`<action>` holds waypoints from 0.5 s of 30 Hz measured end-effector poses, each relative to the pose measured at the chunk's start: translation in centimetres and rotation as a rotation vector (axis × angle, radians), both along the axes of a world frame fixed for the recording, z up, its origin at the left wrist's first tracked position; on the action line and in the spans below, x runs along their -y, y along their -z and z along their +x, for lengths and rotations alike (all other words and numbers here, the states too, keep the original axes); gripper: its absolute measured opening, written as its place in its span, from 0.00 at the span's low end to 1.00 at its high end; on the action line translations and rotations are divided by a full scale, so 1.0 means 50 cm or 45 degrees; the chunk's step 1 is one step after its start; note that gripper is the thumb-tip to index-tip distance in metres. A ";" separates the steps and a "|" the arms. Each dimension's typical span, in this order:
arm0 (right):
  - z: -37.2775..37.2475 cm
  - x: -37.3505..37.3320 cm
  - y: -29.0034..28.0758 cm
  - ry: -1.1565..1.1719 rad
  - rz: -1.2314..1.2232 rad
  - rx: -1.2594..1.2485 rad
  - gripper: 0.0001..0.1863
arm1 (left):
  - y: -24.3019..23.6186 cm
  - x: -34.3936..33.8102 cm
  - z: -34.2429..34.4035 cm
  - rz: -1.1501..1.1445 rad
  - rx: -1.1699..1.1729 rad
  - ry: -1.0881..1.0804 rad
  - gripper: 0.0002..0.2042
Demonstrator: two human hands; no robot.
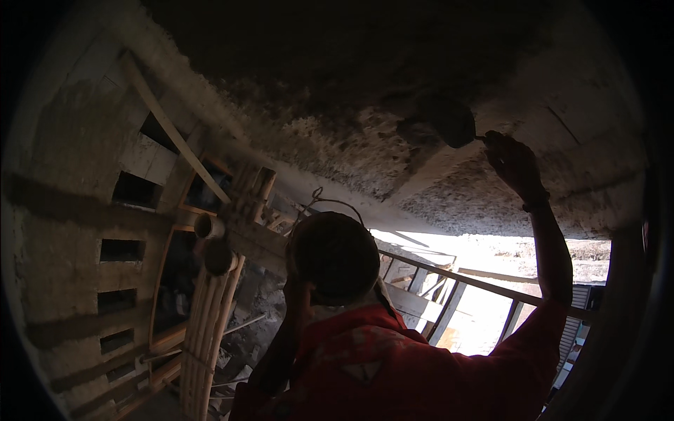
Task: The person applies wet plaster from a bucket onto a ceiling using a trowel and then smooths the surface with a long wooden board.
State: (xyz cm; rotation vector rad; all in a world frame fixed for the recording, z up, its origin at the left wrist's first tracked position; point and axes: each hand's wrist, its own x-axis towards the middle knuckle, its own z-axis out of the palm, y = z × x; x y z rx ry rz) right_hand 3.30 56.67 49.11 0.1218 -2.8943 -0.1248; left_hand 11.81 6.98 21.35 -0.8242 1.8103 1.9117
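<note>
High on the right, my right hand [516,165] is closed around the handle of a trowel [453,125]. Its dark blade lies close against the rough underside of the ceiling [351,151], where patchy wet-looking mortar shows; exact contact is hard to see in the shadow. Lower, left of the middle, my left hand [299,295] grips the lower left side of a dark round bucket [333,259]. A thin wire handle [344,202] loops above the bucket. What the bucket holds is too dark to make out. Red cloth [414,368] covers my upper right arm and the lower middle.
A block wall [77,281] with rectangular openings stands on the left, a wooden plank [172,130] leaning across it. Bamboo poles [203,337] rise beside an orange-brown frame [163,288]. Rubble [246,309] lies below. A railing [484,284] crosses a bright opening on the right.
</note>
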 end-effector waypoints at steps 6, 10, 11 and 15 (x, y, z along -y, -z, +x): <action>-0.011 0.210 -0.027 -0.572 -0.546 0.511 0.22 | 0.100 0.073 0.078 -0.149 -0.522 0.039 0.20; -0.036 0.291 0.002 -0.892 -0.907 0.914 0.19 | 0.058 0.089 0.078 -0.275 -0.312 0.131 0.17; -0.048 0.291 0.034 -0.963 -1.050 0.905 0.18 | 0.036 0.087 0.070 -0.288 -0.136 0.114 0.16; -0.168 0.118 0.120 -0.326 -0.908 0.679 0.14 | 0.053 0.130 0.083 -0.713 -0.748 0.609 0.13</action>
